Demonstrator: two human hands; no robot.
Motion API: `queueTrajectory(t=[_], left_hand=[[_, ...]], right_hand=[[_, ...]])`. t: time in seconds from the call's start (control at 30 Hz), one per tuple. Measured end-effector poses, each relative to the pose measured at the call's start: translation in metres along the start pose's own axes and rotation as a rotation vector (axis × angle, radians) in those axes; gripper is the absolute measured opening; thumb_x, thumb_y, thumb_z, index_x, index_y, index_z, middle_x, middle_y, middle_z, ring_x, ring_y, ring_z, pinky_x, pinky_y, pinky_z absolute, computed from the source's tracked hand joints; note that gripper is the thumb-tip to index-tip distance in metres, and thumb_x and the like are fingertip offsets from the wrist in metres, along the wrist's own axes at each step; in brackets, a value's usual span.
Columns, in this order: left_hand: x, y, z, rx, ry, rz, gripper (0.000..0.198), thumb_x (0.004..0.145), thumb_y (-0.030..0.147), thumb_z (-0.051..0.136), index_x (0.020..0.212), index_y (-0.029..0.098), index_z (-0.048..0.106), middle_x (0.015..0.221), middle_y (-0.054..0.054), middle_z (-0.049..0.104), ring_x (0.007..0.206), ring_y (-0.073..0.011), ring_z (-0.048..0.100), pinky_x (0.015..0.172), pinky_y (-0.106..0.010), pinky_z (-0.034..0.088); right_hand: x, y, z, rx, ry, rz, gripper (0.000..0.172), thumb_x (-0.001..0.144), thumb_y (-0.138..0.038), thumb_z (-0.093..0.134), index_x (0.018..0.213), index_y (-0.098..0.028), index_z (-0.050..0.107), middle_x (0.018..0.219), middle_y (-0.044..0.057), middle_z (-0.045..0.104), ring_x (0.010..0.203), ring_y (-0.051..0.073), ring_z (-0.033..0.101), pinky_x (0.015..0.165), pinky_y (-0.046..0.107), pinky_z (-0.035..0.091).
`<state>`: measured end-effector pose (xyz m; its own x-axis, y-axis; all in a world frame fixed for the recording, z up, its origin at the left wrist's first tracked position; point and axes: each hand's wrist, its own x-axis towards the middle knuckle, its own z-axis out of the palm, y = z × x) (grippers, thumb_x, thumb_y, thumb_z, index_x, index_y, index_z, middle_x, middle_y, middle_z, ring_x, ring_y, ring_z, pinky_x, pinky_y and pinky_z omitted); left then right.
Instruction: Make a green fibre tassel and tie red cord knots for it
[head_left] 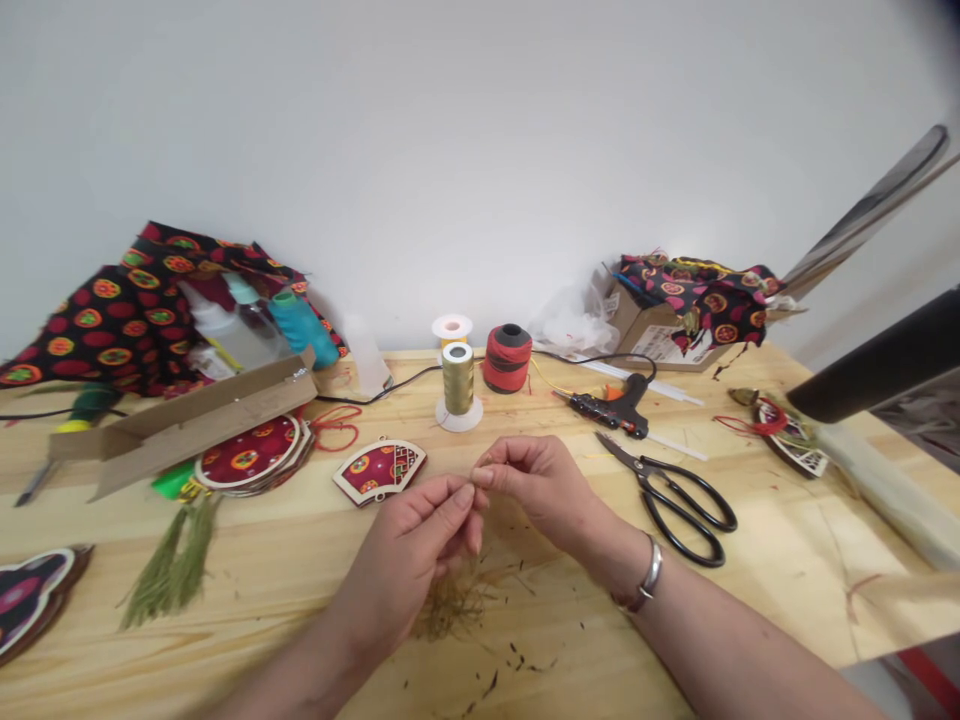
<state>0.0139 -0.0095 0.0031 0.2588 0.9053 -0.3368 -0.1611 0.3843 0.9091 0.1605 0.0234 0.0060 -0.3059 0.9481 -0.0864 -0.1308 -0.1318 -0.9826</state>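
Observation:
My left hand (431,530) and my right hand (529,485) meet above the middle of the table, each with thumb and forefinger pinched. Whatever they pinch is too fine or too hidden to make out. Below them lies a loose tangle of olive thread scraps (450,605). Just beyond my left hand sits a fan-shaped ornament (367,472) with a pale wooden frame and red patterned cloth. A spool of olive-gold thread (458,378) stands upright behind the hands, beside a red thread cone (508,358). Black-handled scissors (675,500) lie to the right of my right hand.
A black glue gun (619,408) with its cord lies behind the scissors. At left are a cardboard tray (202,415), stacked round ornaments (251,455), an olive tassel (172,560) and a blue thread cone (304,330). A cloth-topped box (660,335) stands at back right.

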Motion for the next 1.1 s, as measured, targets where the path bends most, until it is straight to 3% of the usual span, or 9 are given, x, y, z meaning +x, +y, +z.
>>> queueTrajectory(t=[0.17,0.33,0.63,0.77,0.83,0.9,0.97,1.0,1.1], left_hand=[[0.001,-0.002,-0.003,0.096,-0.046,0.058,0.022,0.084,0.033,0.052,0.071,0.017,0.059,0.059,0.001,0.055,0.049,-0.0080,0.036,0.045,-0.020,0.026],[0.001,0.001,-0.003,0.331,-0.033,0.172,0.023,0.086,0.034,0.047,0.071,0.020,0.058,0.072,0.000,0.057,0.065,-0.0126,0.044,0.061,-0.023,0.034],[-0.002,0.004,-0.001,0.501,-0.014,0.301,0.024,0.088,0.032,0.041,0.068,0.022,0.051,0.092,-0.004,0.061,0.091,-0.0210,0.051,0.081,-0.030,0.035],[0.001,-0.001,-0.003,0.605,0.067,0.324,0.024,0.086,0.031,0.044,0.068,0.022,0.057,0.101,-0.006,0.058,0.101,-0.0238,0.049,0.091,-0.036,0.032],[0.002,-0.003,-0.005,0.643,0.184,0.377,0.016,0.083,0.031,0.049,0.081,0.023,0.063,0.115,-0.007,0.053,0.111,-0.0250,0.045,0.095,-0.037,0.030],[0.001,-0.002,-0.006,0.658,0.345,0.494,0.021,0.079,0.030,0.056,0.098,0.025,0.063,0.125,-0.006,0.046,0.116,-0.0253,0.040,0.095,-0.036,0.030],[-0.002,0.000,-0.005,0.634,0.398,0.555,0.023,0.076,0.029,0.061,0.098,0.025,0.065,0.114,-0.005,0.053,0.106,-0.0237,0.047,0.088,-0.032,0.036],[-0.003,0.000,-0.004,0.595,0.353,0.519,0.018,0.076,0.030,0.062,0.091,0.024,0.068,0.100,-0.005,0.058,0.094,-0.0212,0.052,0.080,-0.030,0.039],[-0.006,0.000,-0.001,0.324,0.048,0.166,0.021,0.079,0.036,0.058,0.076,0.019,0.070,0.058,0.000,0.056,0.050,-0.0097,0.042,0.048,-0.022,0.032]], right_hand=[[0.002,-0.003,-0.005,-0.083,0.076,-0.061,0.018,0.066,-0.027,0.067,0.057,-0.015,0.059,0.056,-0.004,0.054,0.054,0.008,0.043,0.055,0.023,0.036],[0.004,-0.007,-0.014,-0.048,0.162,-0.129,0.016,0.067,-0.028,0.067,0.060,-0.016,0.059,0.060,-0.003,0.054,0.057,0.009,0.043,0.058,0.023,0.036],[0.008,-0.017,-0.035,-0.113,0.305,-0.249,0.023,0.072,-0.031,0.064,0.057,-0.017,0.053,0.055,-0.004,0.046,0.055,0.009,0.037,0.055,0.024,0.031],[0.009,-0.021,-0.042,-0.048,0.361,-0.316,0.022,0.070,-0.029,0.065,0.056,-0.017,0.053,0.055,-0.003,0.049,0.055,0.009,0.040,0.057,0.025,0.033],[0.009,-0.024,-0.046,-0.021,0.399,-0.354,0.021,0.070,-0.028,0.066,0.057,-0.017,0.054,0.056,-0.003,0.050,0.055,0.009,0.041,0.057,0.025,0.034],[0.009,-0.026,-0.048,-0.020,0.444,-0.398,0.020,0.070,-0.027,0.066,0.058,-0.017,0.054,0.056,-0.003,0.050,0.055,0.009,0.042,0.058,0.025,0.035],[0.008,-0.026,-0.048,-0.064,0.494,-0.435,0.017,0.070,-0.026,0.067,0.060,-0.017,0.057,0.059,-0.003,0.053,0.056,0.009,0.044,0.058,0.025,0.037],[0.008,-0.026,-0.046,-0.104,0.507,-0.447,0.014,0.070,-0.025,0.067,0.061,-0.018,0.058,0.061,-0.002,0.055,0.058,0.010,0.046,0.059,0.025,0.038],[0.003,-0.021,-0.033,-0.315,0.461,-0.527,0.007,0.073,-0.020,0.065,0.067,-0.020,0.063,0.068,0.000,0.061,0.064,0.013,0.052,0.062,0.028,0.042]])
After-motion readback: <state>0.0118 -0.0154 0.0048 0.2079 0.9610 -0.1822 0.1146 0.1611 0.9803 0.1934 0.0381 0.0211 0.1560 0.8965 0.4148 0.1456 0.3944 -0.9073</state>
